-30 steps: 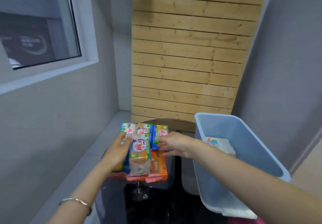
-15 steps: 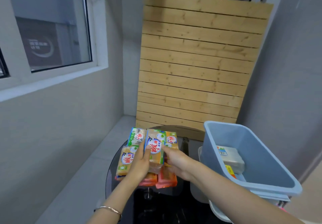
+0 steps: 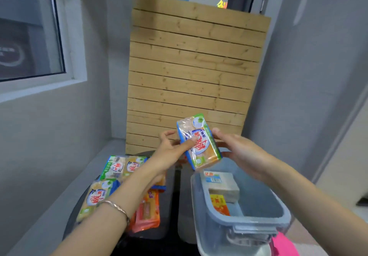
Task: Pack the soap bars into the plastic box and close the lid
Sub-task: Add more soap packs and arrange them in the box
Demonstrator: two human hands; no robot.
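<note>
A wrapped soap bar (image 3: 199, 142) with a green and blue wrapper is held up in the air above the far end of the blue plastic box (image 3: 258, 219). My left hand (image 3: 172, 150) grips its left side, thumb across the front. My right hand (image 3: 238, 150) touches its right edge with spread fingers. Inside the box lie a pale soap bar (image 3: 221, 186) and an orange-yellow one (image 3: 220, 206). Several wrapped soap bars (image 3: 117, 178) lie on the dark round table (image 3: 171, 235) at the left, partly under my left forearm, among them an orange pack (image 3: 148, 213).
A slatted wooden panel (image 3: 191, 72) leans against the wall behind the table. A window (image 3: 29, 36) is at the left, grey walls on both sides. Something pink (image 3: 283, 244) shows at the box's near corner. A latch (image 3: 253, 232) sits on the box's near rim.
One soap bar has been lifted off the pile and carried right, over the box. The other bars now lie on the table. The view has tilted and shifted toward the box.
</note>
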